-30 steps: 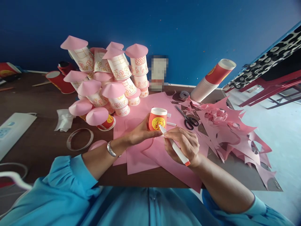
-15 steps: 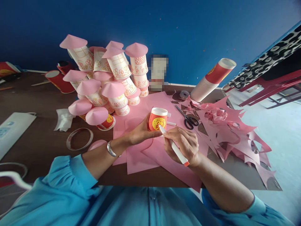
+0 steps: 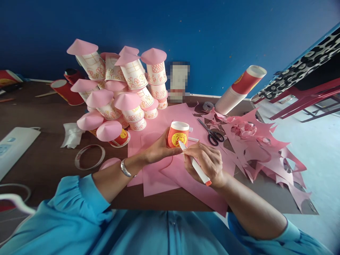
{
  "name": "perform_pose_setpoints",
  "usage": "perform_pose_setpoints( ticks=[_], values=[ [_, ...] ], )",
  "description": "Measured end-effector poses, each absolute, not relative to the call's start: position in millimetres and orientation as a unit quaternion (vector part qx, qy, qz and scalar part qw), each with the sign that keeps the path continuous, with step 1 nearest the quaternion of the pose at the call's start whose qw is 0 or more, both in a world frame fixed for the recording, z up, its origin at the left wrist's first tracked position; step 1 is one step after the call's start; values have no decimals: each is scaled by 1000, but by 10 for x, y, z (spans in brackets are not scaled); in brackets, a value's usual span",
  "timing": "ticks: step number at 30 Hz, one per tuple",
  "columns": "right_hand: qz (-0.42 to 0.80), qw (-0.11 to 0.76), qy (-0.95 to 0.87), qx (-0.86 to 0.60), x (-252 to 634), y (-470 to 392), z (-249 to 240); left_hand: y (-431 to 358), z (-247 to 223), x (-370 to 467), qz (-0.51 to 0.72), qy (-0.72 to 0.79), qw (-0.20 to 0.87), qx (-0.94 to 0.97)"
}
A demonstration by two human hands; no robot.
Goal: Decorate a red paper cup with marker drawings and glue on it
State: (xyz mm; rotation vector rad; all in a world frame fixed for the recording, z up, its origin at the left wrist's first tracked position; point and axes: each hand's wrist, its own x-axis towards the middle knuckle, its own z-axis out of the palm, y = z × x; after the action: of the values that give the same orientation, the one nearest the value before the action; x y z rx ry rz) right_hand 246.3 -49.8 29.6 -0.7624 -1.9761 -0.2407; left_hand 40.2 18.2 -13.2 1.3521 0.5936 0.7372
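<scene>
My left hand (image 3: pixel 160 148) is wrapped round a red paper cup (image 3: pixel 172 131) with a yellow emblem and a white rim on top. In my right hand (image 3: pixel 207 161) is a white marker (image 3: pixel 199 170) with an orange end, held like a pen. Its tip meets or nearly meets the yellow emblem; I cannot tell which. Behind the cup lies a white marker cap or pen (image 3: pixel 193 140), partly hidden. Pink paper sheets (image 3: pixel 156 184) spread beneath both hands.
Stacked paper cups with pink cone roofs (image 3: pixel 130 102) stand at the left back. To the right are scissors (image 3: pixel 214 136), a tape roll (image 3: pixel 208 107), pink paper scraps (image 3: pixel 265 148) and a tall, leaning cup stack (image 3: pixel 231 101). A tape ring (image 3: pixel 77 159) lies at left.
My right hand and the marker have shifted slightly left across the cup's emblem. My left hand and the cup have stayed almost still.
</scene>
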Motion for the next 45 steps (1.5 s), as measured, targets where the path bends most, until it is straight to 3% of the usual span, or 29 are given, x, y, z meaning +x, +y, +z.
perform_pose_setpoints(
  ticks=[45],
  values=[
    [-115, 482, -802, -332, 2508, -499, 352, 178, -56, 414, 336, 243, 689, 595]
  ],
)
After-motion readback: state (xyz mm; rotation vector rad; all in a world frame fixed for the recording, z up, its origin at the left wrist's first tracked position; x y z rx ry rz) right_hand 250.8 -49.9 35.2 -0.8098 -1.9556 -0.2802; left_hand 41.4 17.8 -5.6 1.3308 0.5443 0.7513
